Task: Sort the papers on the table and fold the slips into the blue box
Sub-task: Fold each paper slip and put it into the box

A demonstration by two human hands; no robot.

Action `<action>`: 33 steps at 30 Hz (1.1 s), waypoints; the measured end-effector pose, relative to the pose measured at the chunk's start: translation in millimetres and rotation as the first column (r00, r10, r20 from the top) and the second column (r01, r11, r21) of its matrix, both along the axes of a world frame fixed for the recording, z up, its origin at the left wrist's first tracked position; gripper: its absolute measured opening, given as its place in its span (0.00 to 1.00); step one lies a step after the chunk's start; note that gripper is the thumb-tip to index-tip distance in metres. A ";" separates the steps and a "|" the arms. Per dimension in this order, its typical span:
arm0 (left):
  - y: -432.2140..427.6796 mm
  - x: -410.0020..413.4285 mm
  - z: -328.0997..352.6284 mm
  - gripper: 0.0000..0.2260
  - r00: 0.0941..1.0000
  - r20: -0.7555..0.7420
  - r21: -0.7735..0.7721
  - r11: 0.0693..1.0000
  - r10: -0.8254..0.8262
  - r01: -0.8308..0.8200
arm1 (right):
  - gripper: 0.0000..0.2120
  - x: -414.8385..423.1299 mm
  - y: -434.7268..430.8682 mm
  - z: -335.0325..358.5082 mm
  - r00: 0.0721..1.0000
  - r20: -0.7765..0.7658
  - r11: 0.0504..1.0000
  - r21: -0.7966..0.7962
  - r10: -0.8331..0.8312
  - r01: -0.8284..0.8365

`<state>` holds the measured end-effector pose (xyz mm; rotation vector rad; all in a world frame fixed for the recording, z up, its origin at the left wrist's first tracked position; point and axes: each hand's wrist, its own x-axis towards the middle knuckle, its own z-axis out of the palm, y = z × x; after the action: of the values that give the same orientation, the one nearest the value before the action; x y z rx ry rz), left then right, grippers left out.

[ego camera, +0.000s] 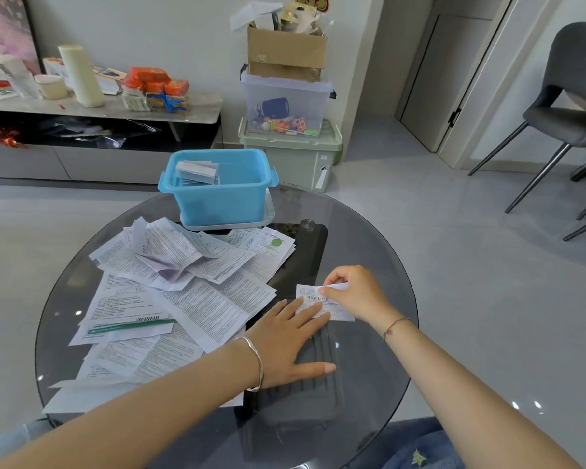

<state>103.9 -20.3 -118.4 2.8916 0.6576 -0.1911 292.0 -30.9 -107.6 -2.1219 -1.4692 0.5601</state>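
A small printed slip [310,297] lies on the round glass table [369,252], right of centre. My left hand [290,343] lies flat with straight fingers pressing the slip's lower left part. My right hand [357,292] pinches the slip's upper right edge, which is lifted and curled over. A spread of unfolded printed papers [183,292] covers the table's left half. The blue box [222,184] stands at the table's far edge on a white lid [268,218], with several folded slips [197,172] inside at its left.
Behind the table stand stacked storage bins [288,130] topped by a cardboard box [285,52]. A low cabinet [99,130] with packets and rolls runs along the left wall. A grey chair [569,106] is at the right. My jeans-clad knee [420,448] is below the table.
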 end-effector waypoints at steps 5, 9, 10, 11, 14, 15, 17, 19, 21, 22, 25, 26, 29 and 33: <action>-1.2 -0.1 2.6 0.37 1.000 -0.009 -0.019 1.000 0.018 -0.018 | 0.04 -0.4 0.6 0.5 1.000 0.011 1.000 -0.011 -0.005 0.005; -1.9 -0.6 3.1 0.36 1.000 -0.004 -0.009 1.000 0.023 -0.023 | 0.04 -2.6 -0.6 2.2 0.999 0.039 1.000 -0.014 0.001 0.000; -2.0 -0.9 2.6 0.37 1.000 -0.005 -0.003 1.000 0.023 -0.023 | 0.03 -3.0 -0.9 2.4 0.999 0.041 1.000 -0.017 0.005 -0.004; -1.7 -1.2 2.1 0.38 1.000 -0.001 0.009 1.000 0.020 -0.020 | 0.03 -3.3 -1.2 2.6 0.999 0.041 1.000 -0.019 0.006 -0.005; 0.3 -2.4 2.2 0.43 0.999 0.048 0.049 0.999 0.011 -0.014 | 0.05 -2.9 -0.5 2.9 1.000 0.008 1.000 -0.005 -0.005 0.006; 1.6 -2.8 2.7 0.43 0.998 0.061 0.051 0.999 0.013 -0.016 | 0.05 -2.5 0.1 3.5 1.000 0.000 1.000 -0.001 -0.009 0.009; 3.6 -3.8 4.1 0.44 0.998 0.056 0.049 0.999 0.006 -0.008 | 0.05 -2.6 0.3 3.3 1.000 -0.006 1.000 0.003 -0.013 0.013; 4.4 -4.1 6.5 0.45 1.000 0.024 0.071 0.997 -0.017 0.016 | 0.04 -3.7 -1.0 -0.6 0.999 -0.021 0.999 0.030 -0.027 0.028; 4.0 -3.4 9.2 0.47 0.999 0.000 0.100 0.994 -0.037 0.037 | 0.03 -4.6 -6.3 -3.7 0.999 -0.034 0.994 0.102 -0.028 0.031; 3.6 -2.8 10.7 0.47 0.999 -0.002 0.109 0.993 -0.042 0.042 | 0.05 -3.6 -10.8 -4.6 1.000 -0.005 0.988 0.152 -0.004 0.004; 2.0 -3.1 12.5 0.48 0.999 -0.003 0.127 0.991 -0.045 0.044 | 0.09 2.7 -30.4 -3.7 0.970 0.219 0.950 0.267 0.107 -0.165; 1.2 -3.0 11.6 0.49 0.999 -0.005 0.135 0.990 -0.044 0.044 | 0.10 3.7 -39.0 -2.9 0.949 0.288 0.935 0.281 0.131 -0.215; -1.0 -2.6 10.0 0.48 0.999 -0.019 0.154 0.987 -0.038 0.040 | 0.12 2.8 -62.7 -7.3 0.878 0.449 0.896 0.303 0.167 -0.325; -2.6 0.1 10.6 0.48 0.999 -0.024 0.158 0.987 -0.029 0.032 | 0.19 -2.7 -77.2 -18.9 0.790 0.557 0.880 0.205 0.257 -0.430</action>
<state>104.0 -22.8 -107.8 3.0569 0.6611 -0.1815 289.3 -108.0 -126.5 -1.8150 -2.1100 -0.1638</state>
